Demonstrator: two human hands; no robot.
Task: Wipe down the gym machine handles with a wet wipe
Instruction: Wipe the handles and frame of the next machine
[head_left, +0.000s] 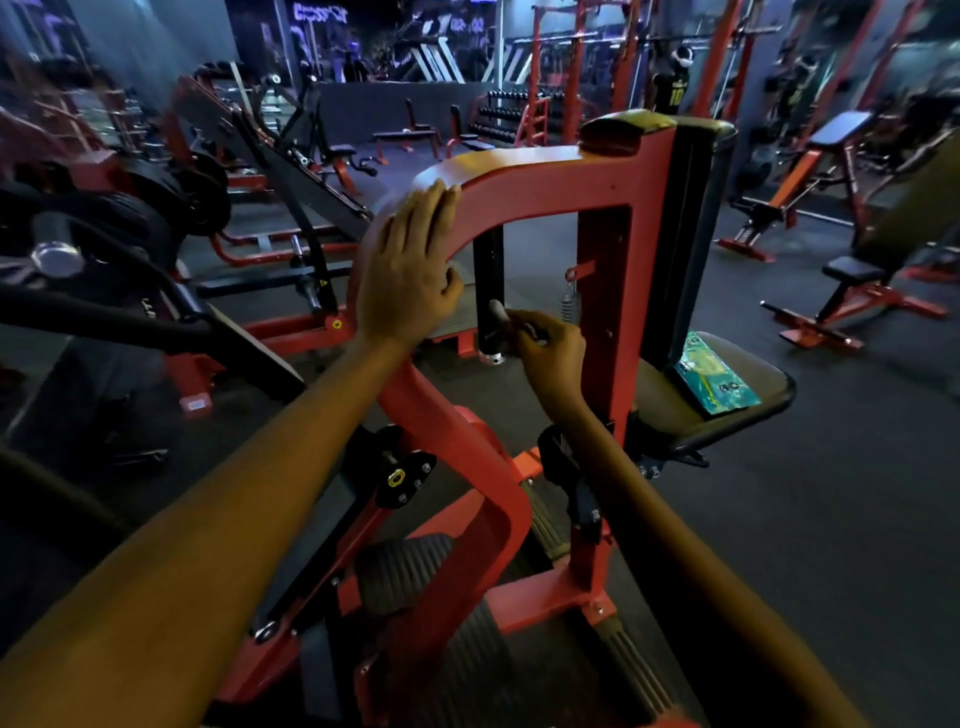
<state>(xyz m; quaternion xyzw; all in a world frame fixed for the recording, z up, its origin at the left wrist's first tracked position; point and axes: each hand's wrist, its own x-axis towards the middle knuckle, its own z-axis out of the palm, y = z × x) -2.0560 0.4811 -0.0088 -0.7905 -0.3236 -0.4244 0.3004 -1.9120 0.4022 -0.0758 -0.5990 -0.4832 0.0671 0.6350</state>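
Note:
A red gym machine frame (524, 171) arches across the middle of the view. My left hand (408, 270) lies flat on its curved left side, fingers together, holding nothing. Inside the arch hangs a black handle (489, 291) with a chrome end. My right hand (550, 351) is pinched on a small grey wet wipe (496, 310) pressed against that handle. A green wet-wipe pack (717, 376) lies on the machine's black seat (763, 395), right of my right hand.
A black padded lever arm (104, 317) and weight plates (156, 208) stand at the left. Red benches (857, 296) sit on the dark floor at the right. Dumbbell racks (509, 111) and red rigs line the back. Ribbed footplates (415, 571) lie below my arms.

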